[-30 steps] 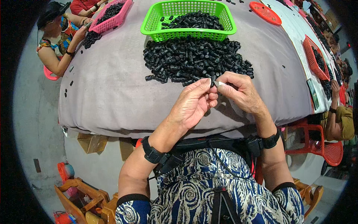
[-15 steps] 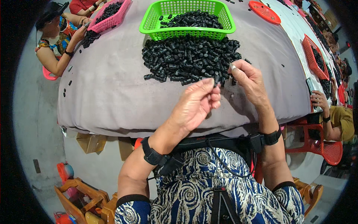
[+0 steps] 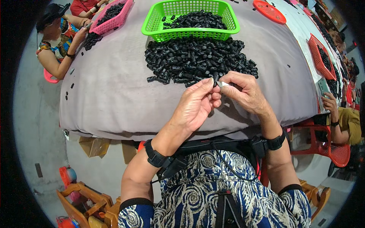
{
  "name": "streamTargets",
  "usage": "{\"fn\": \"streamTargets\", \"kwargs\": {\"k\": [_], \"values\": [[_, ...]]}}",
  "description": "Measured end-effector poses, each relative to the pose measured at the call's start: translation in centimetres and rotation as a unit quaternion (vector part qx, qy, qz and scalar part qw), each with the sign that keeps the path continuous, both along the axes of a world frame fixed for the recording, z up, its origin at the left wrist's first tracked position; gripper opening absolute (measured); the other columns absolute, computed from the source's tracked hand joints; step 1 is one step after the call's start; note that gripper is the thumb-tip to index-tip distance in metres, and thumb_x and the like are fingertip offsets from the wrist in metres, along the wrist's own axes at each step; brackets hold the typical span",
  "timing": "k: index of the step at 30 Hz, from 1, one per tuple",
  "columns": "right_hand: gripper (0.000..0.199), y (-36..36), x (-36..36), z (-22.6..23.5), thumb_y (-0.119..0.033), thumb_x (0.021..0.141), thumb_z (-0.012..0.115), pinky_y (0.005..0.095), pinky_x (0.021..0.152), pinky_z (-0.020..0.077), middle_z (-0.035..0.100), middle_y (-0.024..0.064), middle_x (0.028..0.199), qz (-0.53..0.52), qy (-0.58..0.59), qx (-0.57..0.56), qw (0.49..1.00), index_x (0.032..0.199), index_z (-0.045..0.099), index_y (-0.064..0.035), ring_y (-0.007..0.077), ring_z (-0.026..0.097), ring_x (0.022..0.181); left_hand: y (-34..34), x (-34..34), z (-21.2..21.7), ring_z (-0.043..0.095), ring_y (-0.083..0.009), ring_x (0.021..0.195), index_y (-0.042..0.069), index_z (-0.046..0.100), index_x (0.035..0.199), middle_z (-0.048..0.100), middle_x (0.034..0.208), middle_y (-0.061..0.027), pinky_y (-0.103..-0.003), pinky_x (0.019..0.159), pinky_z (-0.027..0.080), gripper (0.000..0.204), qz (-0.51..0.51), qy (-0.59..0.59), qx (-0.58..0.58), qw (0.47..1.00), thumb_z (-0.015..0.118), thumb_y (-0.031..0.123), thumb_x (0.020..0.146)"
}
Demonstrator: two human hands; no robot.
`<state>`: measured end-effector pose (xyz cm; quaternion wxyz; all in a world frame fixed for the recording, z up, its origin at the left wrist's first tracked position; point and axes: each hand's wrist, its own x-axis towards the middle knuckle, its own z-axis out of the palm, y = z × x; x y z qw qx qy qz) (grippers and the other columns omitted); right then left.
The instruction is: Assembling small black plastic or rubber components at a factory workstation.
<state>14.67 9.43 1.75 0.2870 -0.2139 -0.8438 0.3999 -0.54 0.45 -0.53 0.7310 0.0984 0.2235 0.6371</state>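
Note:
My left hand [image 3: 197,100] is closed, pinching a small black cylindrical plastic part [image 3: 216,78] between thumb and fingertips. Right beside it, my right hand [image 3: 245,91] is closed on a small pale, pointed, blade-like piece [image 3: 224,84], whose tip meets or nearly meets the black part. Just beyond both hands lies a wide heap of similar black parts [image 3: 190,60] on the grey tablecloth [image 3: 125,91]. Behind the heap stands a green plastic basket [image 3: 190,35], partly filled with more of them.
At the far left a person [image 3: 57,45] works by a pink basket [image 3: 112,28] of black parts. A red round tray [image 3: 270,13] and a red basket [image 3: 321,59] are to the right. Another person's hand [image 3: 330,102] holds a phone [image 3: 323,86] near a red chair [image 3: 338,154].
My right hand has come left and toward me, from the heap's edge to the black part in my left hand. My left hand has shifted slightly left.

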Motion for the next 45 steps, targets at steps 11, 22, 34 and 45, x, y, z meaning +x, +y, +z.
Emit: {"fn": "streamTargets", "kwargs": {"k": [11,22,34,45], "values": [[0.017,0.0,0.0,0.5,-0.021,0.082,0.061,0.0267,0.054,0.0427,0.059,0.0068,0.073,0.006,-0.017,0.017,1.0,0.086,0.063,-0.0036,0.0144,0.055,0.06,0.0,0.0,-0.2,0.05,-0.0101,0.067,0.006,0.055,0.09,0.057,0.078,-0.0023,-0.024,0.059,0.042,0.009,-0.005,0.007,0.001,1.0,0.054,0.015,0.09],[0.014,0.9,0.1,-0.4,-0.013,0.085,0.057,0.0237,0.057,0.0413,0.056,0.0021,0.071,-0.069,0.012,-0.015,0.997,0.085,0.06,0.0005,0.0065,0.049,0.064,-0.3,0.5,0.2,0.049,-0.0093,0.067,0.005,0.055,0.091,0.056,0.078,-0.0019,-0.023,0.059,0.042,0.011,-0.025,0.015,0.008,1.0,0.053,0.015,0.09],[0.012,-0.2,0.0,0.7,-0.013,0.083,0.06,0.0197,0.064,0.0387,0.051,-0.0048,0.076,-0.054,0.069,-0.193,0.977,0.089,0.058,-0.0026,0.0033,0.045,0.072,0.0,0.3,-0.4,0.051,-0.0103,0.07,0.005,0.055,0.094,0.056,0.08,-0.002,-0.024,0.061,0.043,0.015,-0.033,0.002,0.011,0.999,0.055,0.019,0.089],[0.014,-1.0,-1.0,0.1,-0.014,0.086,0.056,0.0194,0.063,0.0412,0.056,-0.0032,0.073,-0.044,0.068,-0.269,0.96,0.084,0.059,-0.0007,0.003,0.049,0.069,0.0,0.5,-0.4,0.047,-0.0087,0.068,0.005,0.056,0.093,0.055,0.078,-0.0004,-0.022,0.059,0.041,0.013,-0.044,0.003,-0.015,0.999,0.054,0.018,0.09]]}}
